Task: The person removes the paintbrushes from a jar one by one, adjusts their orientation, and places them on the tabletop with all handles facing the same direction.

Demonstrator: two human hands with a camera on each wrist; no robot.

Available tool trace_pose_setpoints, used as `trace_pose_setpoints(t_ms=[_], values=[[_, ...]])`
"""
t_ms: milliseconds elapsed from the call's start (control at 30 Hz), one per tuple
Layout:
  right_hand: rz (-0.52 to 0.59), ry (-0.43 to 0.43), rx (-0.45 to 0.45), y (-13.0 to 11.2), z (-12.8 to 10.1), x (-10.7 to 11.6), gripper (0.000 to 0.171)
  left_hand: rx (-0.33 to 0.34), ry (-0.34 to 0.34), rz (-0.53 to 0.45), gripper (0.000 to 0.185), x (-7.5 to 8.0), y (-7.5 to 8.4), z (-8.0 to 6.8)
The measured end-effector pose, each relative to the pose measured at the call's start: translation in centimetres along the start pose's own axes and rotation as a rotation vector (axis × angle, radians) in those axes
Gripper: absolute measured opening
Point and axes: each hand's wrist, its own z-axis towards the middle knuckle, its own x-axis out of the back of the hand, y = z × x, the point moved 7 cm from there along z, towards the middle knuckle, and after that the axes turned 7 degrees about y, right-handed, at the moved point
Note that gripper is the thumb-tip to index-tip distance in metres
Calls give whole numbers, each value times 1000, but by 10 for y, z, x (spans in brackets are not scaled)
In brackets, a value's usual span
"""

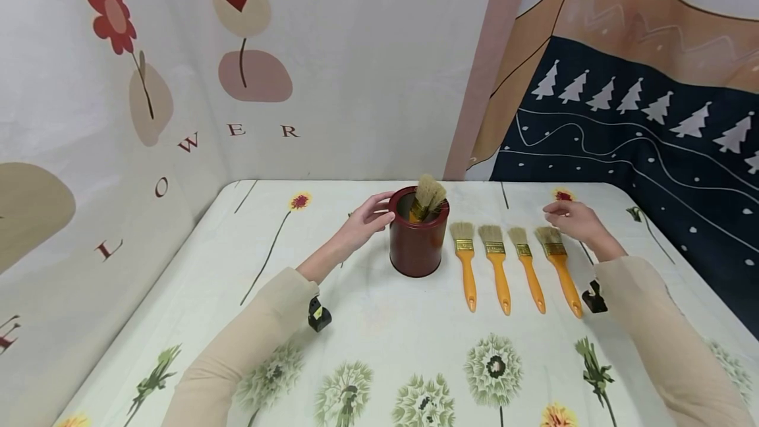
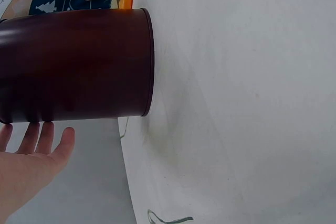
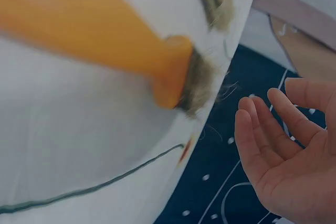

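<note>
Four brushes lying beside a red can, handles pointing near.
Right hand [image 1: 574, 219], fingers loose and holding nothing, is hovering over the rightmost brush [image 1: 559, 265]; left hand [image 1: 369, 217], open, is touching the can [image 1: 418, 232].

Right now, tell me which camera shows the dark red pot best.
The head view: the dark red pot stands whole and upright on the table, brushes inside, the left hand at its rim. The left wrist view shows only its side wall, close. The right wrist view misses it.
</note>
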Motion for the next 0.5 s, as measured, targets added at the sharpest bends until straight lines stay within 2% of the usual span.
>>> trace_pose_setpoints(t_ms=[167,233,400,500], values=[[72,-52,44,-53,-22,9,38,4,5,8,49,0,-1,0],[59,-39,56,-54,-19,5,38,3,3,6,49,0,-1,0],[34,21,108,-35,2,-16,45,-2,-7,-4,49,0,0,0],[91,-15,130,-59,-7,-14,39,-5,-9,0,50,0,1,0]])
